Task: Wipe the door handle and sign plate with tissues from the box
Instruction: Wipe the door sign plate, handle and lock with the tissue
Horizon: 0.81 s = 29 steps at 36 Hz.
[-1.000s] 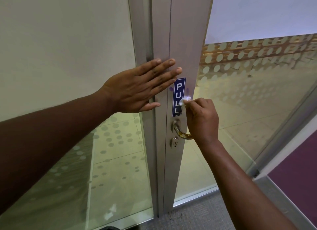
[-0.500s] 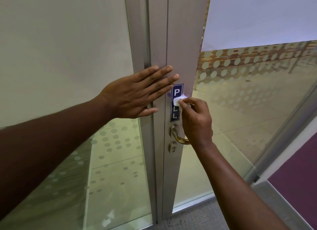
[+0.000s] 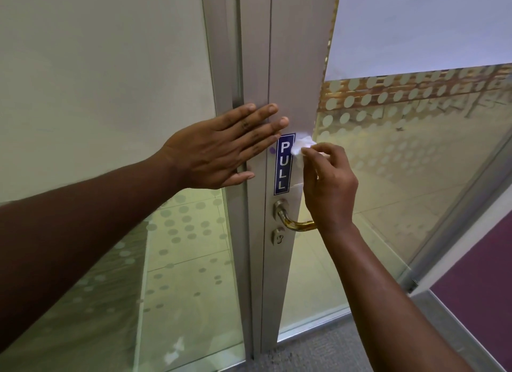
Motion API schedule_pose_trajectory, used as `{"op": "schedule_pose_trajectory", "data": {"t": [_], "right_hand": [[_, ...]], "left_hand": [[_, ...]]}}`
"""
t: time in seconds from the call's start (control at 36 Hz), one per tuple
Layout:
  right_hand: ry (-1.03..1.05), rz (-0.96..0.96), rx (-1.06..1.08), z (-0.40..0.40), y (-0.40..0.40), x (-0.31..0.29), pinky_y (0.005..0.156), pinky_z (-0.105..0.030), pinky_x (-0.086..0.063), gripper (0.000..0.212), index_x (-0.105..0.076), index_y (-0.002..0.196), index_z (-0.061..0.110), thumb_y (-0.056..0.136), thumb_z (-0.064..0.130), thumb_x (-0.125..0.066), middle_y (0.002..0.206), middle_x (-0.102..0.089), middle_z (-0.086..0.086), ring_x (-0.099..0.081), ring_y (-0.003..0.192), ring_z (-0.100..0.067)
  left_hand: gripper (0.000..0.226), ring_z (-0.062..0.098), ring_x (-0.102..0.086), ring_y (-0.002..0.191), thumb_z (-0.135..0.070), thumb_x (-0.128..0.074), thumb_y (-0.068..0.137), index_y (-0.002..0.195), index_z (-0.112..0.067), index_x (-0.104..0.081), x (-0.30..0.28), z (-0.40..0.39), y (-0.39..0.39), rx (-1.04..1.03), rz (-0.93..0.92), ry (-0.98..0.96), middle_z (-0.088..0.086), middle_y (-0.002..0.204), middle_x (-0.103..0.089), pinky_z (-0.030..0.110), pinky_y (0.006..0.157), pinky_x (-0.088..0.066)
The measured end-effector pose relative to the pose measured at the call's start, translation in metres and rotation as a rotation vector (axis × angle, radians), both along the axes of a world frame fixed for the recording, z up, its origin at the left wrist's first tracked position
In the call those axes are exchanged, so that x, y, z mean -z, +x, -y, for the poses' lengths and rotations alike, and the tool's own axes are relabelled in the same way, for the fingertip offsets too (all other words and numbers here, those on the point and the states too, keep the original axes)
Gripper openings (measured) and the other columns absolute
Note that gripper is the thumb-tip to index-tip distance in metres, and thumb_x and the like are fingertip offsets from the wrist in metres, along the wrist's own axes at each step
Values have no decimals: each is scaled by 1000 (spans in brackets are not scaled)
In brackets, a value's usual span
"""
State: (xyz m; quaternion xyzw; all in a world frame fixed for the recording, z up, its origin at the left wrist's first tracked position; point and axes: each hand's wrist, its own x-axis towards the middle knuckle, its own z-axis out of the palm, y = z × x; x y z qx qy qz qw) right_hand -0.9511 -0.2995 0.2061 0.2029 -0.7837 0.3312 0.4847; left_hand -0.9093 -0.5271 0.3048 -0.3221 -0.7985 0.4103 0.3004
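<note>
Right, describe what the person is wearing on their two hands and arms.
Nothing shows on either: the left hand and right hand are bare, with no gloves, rings, watch or bracelets. Both forearms are uncovered right to the picture's edge, with no sleeves in view. Fingernails look short and unpainted.

Office-like interior, silver aluminium-framed glass door [image 3: 279, 53] bearing a blue vertical "PULL" sign plate [image 3: 284, 164], frosted dotted glass partitions [image 3: 415, 139] lining it, grey carpet floor [image 3: 313, 352] showing below

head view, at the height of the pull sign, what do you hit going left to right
left hand flat on the door frame → PULL sign → tissue → right hand → dotted glass panel
</note>
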Motion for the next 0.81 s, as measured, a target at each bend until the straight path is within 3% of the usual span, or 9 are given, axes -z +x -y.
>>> {"op": "schedule_pose_trajectory", "data": {"t": [0.31,0.5,0.64,0.81], "right_hand": [[82,62,34,7,-2,25,68,-43,-52,32,-74,114,18,97,36,-54,110,-73,0,-58,95,-25],[42,21,51,2,5,16,71,-34,-40,21,-73,110,14,92,21,-66,101,-75,-1,-58,92,-26],[33,-95,26,14,8,-7,70,-39,-44,14,-76,103,13,89,11,-72,99,-73,-4,-59,90,-29],[118,-96,44,32,6,-10,70,-35,-38,18,-77,108,16,91,18,-72,100,-73,-4,-60,90,-29]], "left_hand": [[79,37,4,157,-57,3,104,161,-2,8,0,1,-1,28,-9,5,22,169,10,47,129,-6],[80,38,5,157,-57,5,103,161,-3,9,1,1,-1,10,-10,-7,22,169,10,47,129,-6],[80,38,2,157,-58,3,104,162,-3,5,0,0,0,16,-31,-18,22,169,6,47,129,-8],[80,38,0,158,-58,-2,105,162,-2,4,0,0,0,43,-28,-2,22,169,5,47,129,-10]]}}
